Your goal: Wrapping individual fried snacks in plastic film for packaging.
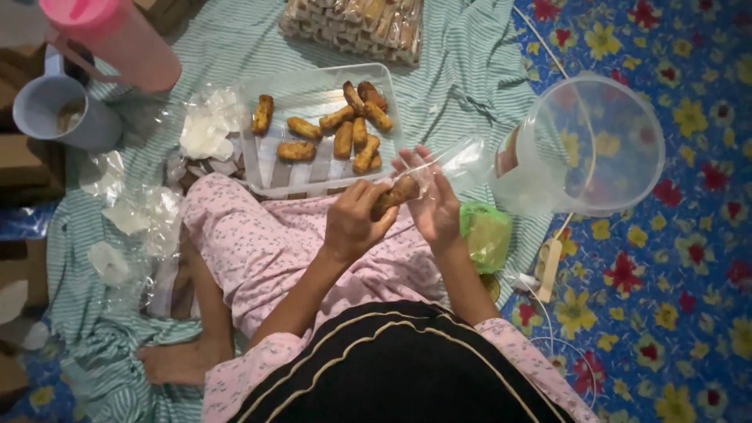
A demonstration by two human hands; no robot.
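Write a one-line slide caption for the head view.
Left hand slides a fried roll into a clear plastic sleeve held by the right hand, tray beyond.

open striped cloth (462, 70) beyond the tray (313, 176), clear tub (595, 149) blocking right, mug (59, 110) and pink jug (117, 39) crowding left
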